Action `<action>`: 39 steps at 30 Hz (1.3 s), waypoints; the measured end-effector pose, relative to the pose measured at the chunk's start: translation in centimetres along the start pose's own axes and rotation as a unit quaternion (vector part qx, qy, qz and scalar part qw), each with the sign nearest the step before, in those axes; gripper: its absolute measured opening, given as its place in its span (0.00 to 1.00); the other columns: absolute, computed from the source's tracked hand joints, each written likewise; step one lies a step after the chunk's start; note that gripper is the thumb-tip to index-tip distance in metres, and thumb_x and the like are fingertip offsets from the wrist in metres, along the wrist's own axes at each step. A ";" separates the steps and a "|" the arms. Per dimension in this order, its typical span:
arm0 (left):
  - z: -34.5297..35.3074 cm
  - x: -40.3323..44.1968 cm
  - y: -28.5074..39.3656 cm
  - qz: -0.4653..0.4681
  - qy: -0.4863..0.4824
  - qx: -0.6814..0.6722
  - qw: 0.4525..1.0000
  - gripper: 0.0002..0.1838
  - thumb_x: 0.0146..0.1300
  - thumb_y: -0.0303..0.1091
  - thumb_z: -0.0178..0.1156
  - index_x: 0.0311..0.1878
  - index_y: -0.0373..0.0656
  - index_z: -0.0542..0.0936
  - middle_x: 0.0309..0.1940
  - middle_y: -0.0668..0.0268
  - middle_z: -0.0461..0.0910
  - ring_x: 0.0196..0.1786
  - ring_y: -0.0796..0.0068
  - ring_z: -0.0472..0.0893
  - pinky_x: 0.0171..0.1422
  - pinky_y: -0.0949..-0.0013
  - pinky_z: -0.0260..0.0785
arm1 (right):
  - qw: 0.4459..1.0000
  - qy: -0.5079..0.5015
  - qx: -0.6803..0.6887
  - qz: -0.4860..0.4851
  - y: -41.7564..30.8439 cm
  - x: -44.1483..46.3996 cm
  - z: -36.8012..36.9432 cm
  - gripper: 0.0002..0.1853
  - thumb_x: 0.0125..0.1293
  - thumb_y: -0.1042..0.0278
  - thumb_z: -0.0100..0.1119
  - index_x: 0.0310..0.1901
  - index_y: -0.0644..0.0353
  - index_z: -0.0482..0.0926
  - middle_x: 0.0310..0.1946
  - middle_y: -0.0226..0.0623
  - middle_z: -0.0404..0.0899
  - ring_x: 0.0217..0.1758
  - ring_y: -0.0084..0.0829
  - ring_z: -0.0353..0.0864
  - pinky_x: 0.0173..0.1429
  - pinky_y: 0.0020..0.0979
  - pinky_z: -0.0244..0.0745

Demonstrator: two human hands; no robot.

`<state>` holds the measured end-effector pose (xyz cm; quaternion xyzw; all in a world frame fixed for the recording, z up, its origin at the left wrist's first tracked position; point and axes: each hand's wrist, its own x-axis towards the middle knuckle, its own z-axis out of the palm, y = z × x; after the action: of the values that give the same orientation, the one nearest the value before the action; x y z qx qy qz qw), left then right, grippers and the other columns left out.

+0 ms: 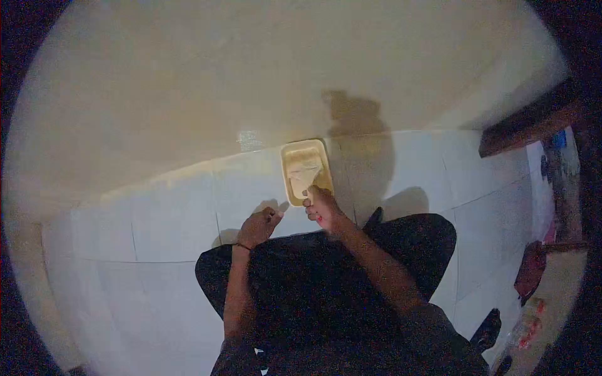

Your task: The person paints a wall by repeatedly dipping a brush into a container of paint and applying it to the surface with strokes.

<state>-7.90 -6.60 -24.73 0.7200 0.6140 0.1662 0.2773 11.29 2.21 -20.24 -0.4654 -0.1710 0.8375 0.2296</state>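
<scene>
**Tool (306,174) in my right hand (322,204), over the tray (303,145)**

The flared end lies within the tray, just ahead of my right hand, whose fingers are wrapped round the handle. My left hand (257,227) is curled beside the tray's near corner, apart from it; I can't tell whether it pinches anything. To work well, I'd say, I need a firm grip, a loose wrist and the wide end kept low and level; my left fingers on the rim would stop any sliding.

My fist hides most of the handle, and blur leaves brush or scraper undecided. What coats the tray is unclear, as is a red spot (320,219) under my right hand. Beyond both hands, the wall (219,81) bears a shiny patch (249,140) I can't make out. Far right of my hands, clutter (532,323) fades into the dark edge.
</scene>
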 end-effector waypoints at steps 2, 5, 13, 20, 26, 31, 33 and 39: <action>-0.1 0.1 0.8 -0.009 0.006 -0.015 1.000 0.24 0.58 0.53 0.43 0.35 0.37 0.70 0.25 0.49 0.74 0.35 0.52 0.74 0.39 0.56 0.65 | 1.000 0.003 0.015 0.006 0.2 -0.2 -0.1 0.13 0.55 0.58 0.44 0.36 0.58 0.65 0.16 0.30 0.61 0.10 0.19 0.54 0.09 0.20 0.46; -1.5 0.3 2.5 -0.099 -0.016 -0.084 0.991 0.23 0.57 0.52 0.44 0.33 0.38 0.70 0.24 0.51 0.75 0.35 0.52 0.75 0.38 0.57 0.65 | 1.000 -0.001 0.025 -0.001 0.3 -0.3 0.1 0.13 0.55 0.57 0.44 0.36 0.57 0.64 0.16 0.29 0.60 0.10 0.19 0.54 0.10 0.20 0.46; -1.6 0.3 1.0 -0.014 0.025 0.005 1.000 0.20 0.57 0.50 0.46 0.32 0.38 0.71 0.24 0.52 0.74 0.33 0.54 0.75 0.36 0.58 0.66 | 0.994 -0.071 0.076 -0.018 0.7 -2.1 0.2 0.13 0.57 0.55 0.44 0.35 0.56 0.65 0.17 0.28 0.62 0.10 0.17 0.55 0.09 0.18 0.48; -3.0 1.7 2.6 -0.107 0.052 -0.107 0.987 0.18 0.57 0.47 0.48 0.38 0.38 0.70 0.24 0.52 0.74 0.33 0.56 0.75 0.36 0.61 0.66 | 0.995 0.016 -0.032 -0.092 1.2 -1.3 -0.5 0.12 0.57 0.57 0.43 0.36 0.56 0.66 0.16 0.31 0.63 0.08 0.21 0.57 0.08 0.20 0.48; -2.5 3.1 4.1 -0.113 -0.012 -0.420 0.900 0.16 0.58 0.41 0.50 0.42 0.38 0.67 0.28 0.67 0.74 0.25 0.82 0.73 0.25 0.79 0.66 | 1.000 0.029 -0.004 -0.008 0.0 -0.3 0.1 0.09 0.55 0.57 0.46 0.28 0.52 0.63 0.13 0.28 0.61 0.08 0.21 0.58 0.07 0.21 0.50; -1.1 2.6 3.9 -0.159 0.018 -0.485 0.860 0.14 0.59 0.41 0.48 0.40 0.41 0.68 0.27 0.69 0.74 0.22 0.83 0.72 0.23 0.79 0.65 | 1.000 -0.020 0.007 -0.010 0.2 -0.4 -0.3 0.11 0.56 0.56 0.44 0.29 0.54 0.65 0.15 0.29 0.62 0.08 0.19 0.55 0.09 0.21 0.47; -0.8 2.5 3.9 -0.166 0.023 -0.507 0.846 0.13 0.59 0.41 0.48 0.39 0.42 0.68 0.27 0.69 0.73 0.22 0.83 0.72 0.23 0.80 0.64 | 1.000 -0.017 -0.001 -0.012 0.2 -0.5 -0.1 0.12 0.56 0.56 0.44 0.31 0.56 0.65 0.15 0.28 0.62 0.09 0.18 0.54 0.09 0.19 0.47; -0.6 2.9 3.8 -0.190 -0.005 -0.518 0.834 0.10 0.59 0.40 0.48 0.36 0.43 0.70 0.24 0.72 0.72 0.20 0.85 0.69 0.23 0.81 0.63 | 0.999 -0.008 -0.019 -0.027 0.1 -0.7 0.2 0.12 0.55 0.57 0.43 0.33 0.59 0.64 0.16 0.28 0.60 0.10 0.16 0.53 0.09 0.17 0.46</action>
<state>-4.71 -4.02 -22.30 0.3407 0.5613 0.4004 0.6392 11.41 1.77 -19.70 -0.4581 -0.2012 0.8313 0.2421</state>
